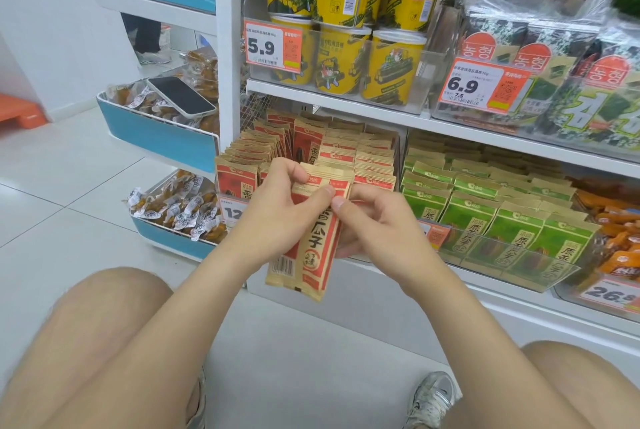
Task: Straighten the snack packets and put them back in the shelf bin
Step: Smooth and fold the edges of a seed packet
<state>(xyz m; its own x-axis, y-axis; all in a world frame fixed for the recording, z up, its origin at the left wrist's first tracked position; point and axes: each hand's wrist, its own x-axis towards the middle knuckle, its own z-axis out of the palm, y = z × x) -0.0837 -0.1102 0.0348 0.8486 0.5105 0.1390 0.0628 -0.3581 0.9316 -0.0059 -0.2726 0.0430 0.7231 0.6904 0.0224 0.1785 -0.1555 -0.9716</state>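
The white shelf (381, 278) carries upright red snack packets (346, 151) beside a clear bin (502, 255) of green packets (485, 206).

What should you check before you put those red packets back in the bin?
1. Grip: the left hand and right hand both pinch the held packets: ok.
2. Edges lined up: the bottom edges are stepped and the stack leans: not ok.
3. Right home: the shelf bin holds red packets like the held ones, and the green packets sit next door: ok.
4. Free slot in the bin: the hands hide the middle of the front row: cannot tell.
5. All facing the same way: only the front packet's print shows: cannot tell.
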